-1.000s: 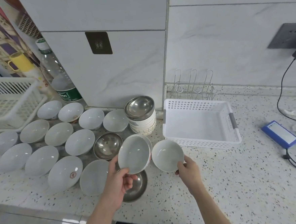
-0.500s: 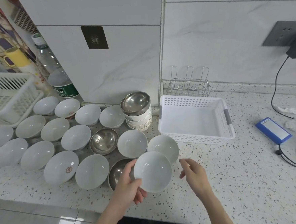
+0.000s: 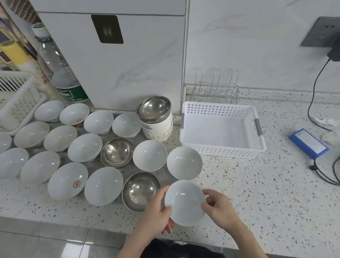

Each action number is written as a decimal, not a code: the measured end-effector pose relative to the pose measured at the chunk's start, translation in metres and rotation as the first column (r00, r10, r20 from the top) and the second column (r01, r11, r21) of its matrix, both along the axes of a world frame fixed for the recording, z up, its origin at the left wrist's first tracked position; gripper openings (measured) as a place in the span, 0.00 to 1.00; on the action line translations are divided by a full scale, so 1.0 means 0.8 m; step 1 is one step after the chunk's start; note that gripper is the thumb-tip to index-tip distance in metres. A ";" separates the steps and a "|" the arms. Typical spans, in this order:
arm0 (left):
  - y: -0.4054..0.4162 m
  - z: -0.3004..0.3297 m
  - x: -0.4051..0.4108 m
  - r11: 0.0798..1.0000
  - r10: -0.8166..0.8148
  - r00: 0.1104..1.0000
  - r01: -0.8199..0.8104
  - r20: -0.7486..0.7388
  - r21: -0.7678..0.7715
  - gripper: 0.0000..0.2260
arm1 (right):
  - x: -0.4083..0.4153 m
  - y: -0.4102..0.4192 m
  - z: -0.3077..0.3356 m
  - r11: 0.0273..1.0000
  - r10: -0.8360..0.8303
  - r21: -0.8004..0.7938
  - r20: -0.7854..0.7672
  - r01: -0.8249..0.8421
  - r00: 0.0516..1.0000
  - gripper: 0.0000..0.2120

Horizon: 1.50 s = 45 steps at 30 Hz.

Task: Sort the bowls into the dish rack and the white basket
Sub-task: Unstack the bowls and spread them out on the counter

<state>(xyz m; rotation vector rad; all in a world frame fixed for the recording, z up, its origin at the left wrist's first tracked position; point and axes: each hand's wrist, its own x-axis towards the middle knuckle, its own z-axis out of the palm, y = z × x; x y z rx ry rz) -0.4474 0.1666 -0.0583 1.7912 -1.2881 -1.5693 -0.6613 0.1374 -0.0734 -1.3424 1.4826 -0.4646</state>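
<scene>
White bowl (image 3: 184,202) gripped at both sides of rim: left hand (image 3: 157,216) curled round left edge, right hand (image 3: 218,207) pinching right edge. Held above front edge of counter (image 3: 250,193), just beside steel bowl (image 3: 140,190), near white basket (image 3: 221,129) and dish rack (image 3: 215,87) behind.

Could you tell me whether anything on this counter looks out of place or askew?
Yes: the steel bowl capping the stack of white bowls sits tilted, not level. A crumpled scrap also lies by the blue pack. Nothing looks spilled or broken.
</scene>
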 end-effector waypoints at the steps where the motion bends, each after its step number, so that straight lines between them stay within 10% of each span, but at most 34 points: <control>1: 0.001 -0.001 -0.002 1.000 -0.008 0.999 0.009 0.037 -0.021 0.25 | 0.001 -0.002 -0.001 1.000 0.010 -0.010 -0.018 -0.010 1.000 0.17; 21: 0.013 -0.015 0.006 0.997 -0.018 0.952 0.041 0.305 -0.070 0.38 | 0.014 0.004 -0.005 0.998 0.054 -0.021 -0.095 -0.056 0.994 0.16; 45: 0.012 -0.012 0.020 0.998 -0.062 0.983 0.057 0.171 0.034 0.41 | 0.016 0.010 0.001 0.995 -0.101 0.005 -0.112 0.103 0.989 0.09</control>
